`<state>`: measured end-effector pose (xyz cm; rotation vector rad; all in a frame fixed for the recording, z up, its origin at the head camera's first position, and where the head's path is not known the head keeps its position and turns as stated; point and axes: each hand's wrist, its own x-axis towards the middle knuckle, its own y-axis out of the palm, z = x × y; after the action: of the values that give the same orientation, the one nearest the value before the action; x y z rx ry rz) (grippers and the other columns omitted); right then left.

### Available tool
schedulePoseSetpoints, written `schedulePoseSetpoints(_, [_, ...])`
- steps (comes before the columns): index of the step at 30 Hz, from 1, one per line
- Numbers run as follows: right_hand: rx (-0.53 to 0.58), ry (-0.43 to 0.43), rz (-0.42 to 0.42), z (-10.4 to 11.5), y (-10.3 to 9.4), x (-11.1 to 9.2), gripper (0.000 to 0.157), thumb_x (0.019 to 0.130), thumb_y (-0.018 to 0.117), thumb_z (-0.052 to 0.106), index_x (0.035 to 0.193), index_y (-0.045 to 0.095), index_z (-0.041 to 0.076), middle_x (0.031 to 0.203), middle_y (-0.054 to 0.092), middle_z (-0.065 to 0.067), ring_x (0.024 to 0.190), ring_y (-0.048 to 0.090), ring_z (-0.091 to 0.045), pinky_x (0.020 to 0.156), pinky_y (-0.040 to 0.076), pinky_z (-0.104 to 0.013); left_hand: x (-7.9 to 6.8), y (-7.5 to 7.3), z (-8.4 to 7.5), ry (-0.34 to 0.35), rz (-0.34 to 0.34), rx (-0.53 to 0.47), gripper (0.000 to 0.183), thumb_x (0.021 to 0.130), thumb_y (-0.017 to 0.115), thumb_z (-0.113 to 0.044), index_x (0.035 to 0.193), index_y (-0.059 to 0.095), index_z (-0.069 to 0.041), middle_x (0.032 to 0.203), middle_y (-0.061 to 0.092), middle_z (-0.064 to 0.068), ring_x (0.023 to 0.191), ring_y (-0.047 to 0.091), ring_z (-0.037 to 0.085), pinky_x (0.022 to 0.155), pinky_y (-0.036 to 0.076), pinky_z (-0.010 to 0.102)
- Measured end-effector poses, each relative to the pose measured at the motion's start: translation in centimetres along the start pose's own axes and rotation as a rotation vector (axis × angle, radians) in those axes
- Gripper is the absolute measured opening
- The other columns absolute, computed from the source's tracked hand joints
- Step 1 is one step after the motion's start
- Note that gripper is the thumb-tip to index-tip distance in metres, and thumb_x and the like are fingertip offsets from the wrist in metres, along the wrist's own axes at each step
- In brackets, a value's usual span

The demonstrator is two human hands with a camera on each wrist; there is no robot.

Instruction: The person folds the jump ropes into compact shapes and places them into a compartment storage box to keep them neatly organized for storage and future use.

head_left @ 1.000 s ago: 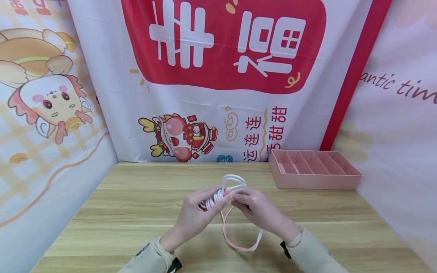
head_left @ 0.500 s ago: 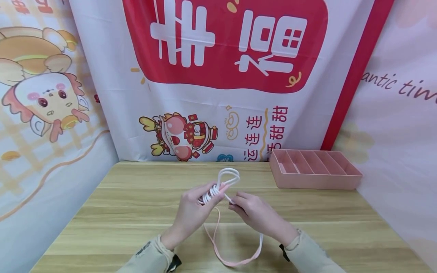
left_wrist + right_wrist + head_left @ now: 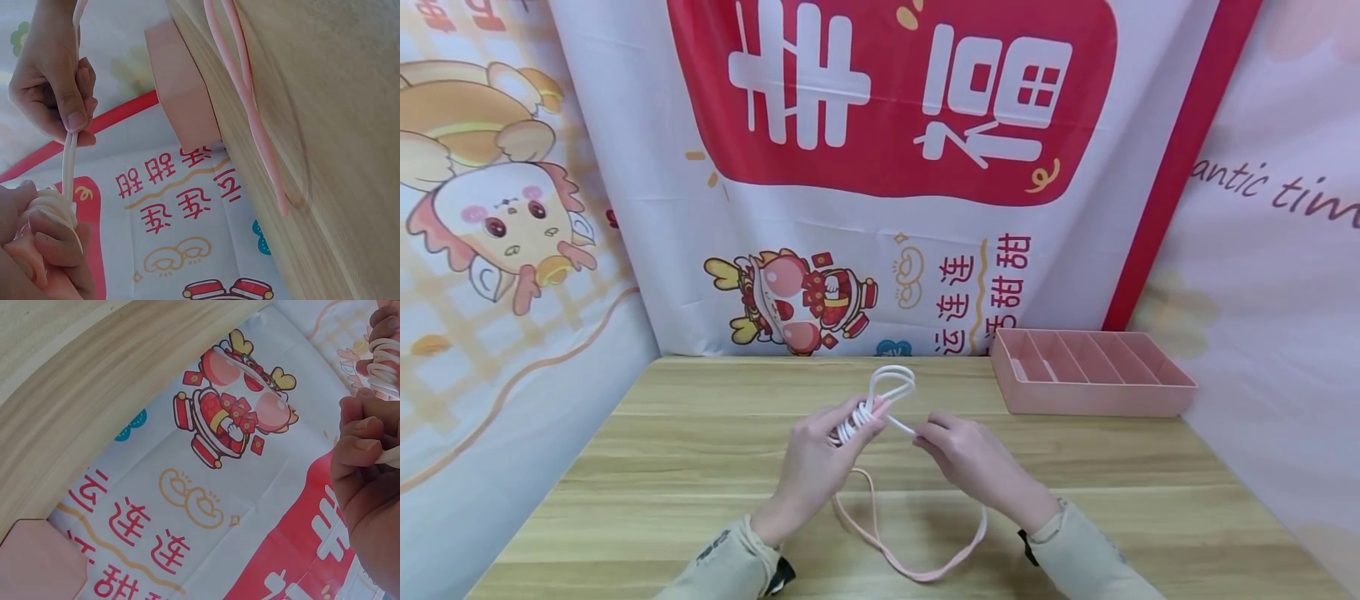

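Observation:
A pink and white cord is held between both hands over the table. The left hand (image 3: 816, 454) grips its white coils (image 3: 852, 425), wound round a pinkish part mostly hidden in the fingers. Above the coils a white loop (image 3: 892, 368) sticks up. In the head view the right hand (image 3: 958, 457) pinches the cord to the right of the bundle, and a short white stretch (image 3: 900, 426) runs taut between the hands. The left wrist view shows this stretch as two strands (image 3: 69, 165) side by side. Below the hands a slack pink length (image 3: 917, 576) hangs in a curve.
A pink box (image 3: 1101, 398) with several compartments stands at the table's back right. The wood-grain table (image 3: 715, 400) meets a printed cloth backdrop (image 3: 865, 217) behind, with more printed cloths at the left and right.
The right hand has drawn away from the left, so the white stretch between them has lengthened. The left hand and bundle have shifted slightly left; the hanging pink length has spread wider and lower.

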<state>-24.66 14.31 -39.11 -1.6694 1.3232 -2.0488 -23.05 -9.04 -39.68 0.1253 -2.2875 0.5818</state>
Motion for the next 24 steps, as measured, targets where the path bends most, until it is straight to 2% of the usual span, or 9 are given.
schedulePoseSetpoints(4, [-0.007, -0.004, 0.007, -0.2, 0.0, -0.1, 0.01, 0.084, 0.077, 0.005, 0.091, 0.069, 0.008, 0.077, 0.053, 0.004, 0.056, 0.05, -0.007, 0.048, 0.045, -0.019, 0.1, 0.0, 0.1, -0.027, -0.021, 0.011, 0.042, 0.085, 0.079, -0.033, 0.121, 0.071, -0.013, 0.088, 0.069, -0.003, 0.062, 0.058, 0.006, 0.046, 0.049, 0.022])
schedulePoseSetpoints(10, [-0.075, -0.023, 0.014, -1.0, -0.2, -0.1, 0.011, 0.084, 0.077, 0.005, 0.091, 0.068, 0.006, 0.077, 0.053, 0.002, 0.055, 0.05, -0.008, 0.047, 0.046, -0.02, 0.1, -0.2, 0.1, -0.06, -0.028, 0.008, 0.042, 0.086, 0.078, -0.034, 0.121, 0.071, -0.012, 0.086, 0.069, -0.002, 0.06, 0.058, 0.006, 0.045, 0.05, 0.022])
schedulePoseSetpoints(15, [-0.101, -0.01, 0.02, -1.6, -0.7, -0.2, 0.012, 0.084, 0.076, 0.004, 0.094, 0.069, 0.007, 0.079, 0.053, 0.002, 0.055, 0.047, -0.008, 0.046, 0.043, -0.019, 0.3, -0.4, 0.2, -0.045, -0.044, 0.016, 0.041, 0.085, 0.079, -0.033, 0.119, 0.072, -0.012, 0.087, 0.07, -0.002, 0.059, 0.058, 0.005, 0.043, 0.049, 0.022])
schedulePoseSetpoints(19, [-0.118, -0.053, 0.036, -1.5, -1.0, -0.1, 0.018, 0.083, 0.073, -0.002, 0.098, 0.072, 0.008, 0.08, 0.052, 0.003, 0.056, 0.045, -0.007, 0.046, 0.04, -0.018, 0.4, -0.4, 0.3, -0.041, -0.052, 0.021, 0.041, 0.084, 0.08, -0.033, 0.119, 0.072, -0.011, 0.085, 0.07, -0.002, 0.058, 0.058, 0.006, 0.043, 0.049, 0.022])
schedulePoseSetpoints(24, [-0.109, -0.108, 0.024, -1.2, -1.1, 0.0, 0.028, 0.077, 0.072, -0.01, 0.098, 0.072, 0.007, 0.081, 0.054, 0.002, 0.059, 0.048, -0.01, 0.047, 0.043, -0.02, 0.4, -0.5, 0.4, -0.037, -0.056, 0.028, 0.042, 0.084, 0.08, -0.032, 0.119, 0.072, -0.009, 0.084, 0.07, 0.001, 0.058, 0.058, 0.008, 0.043, 0.048, 0.022])
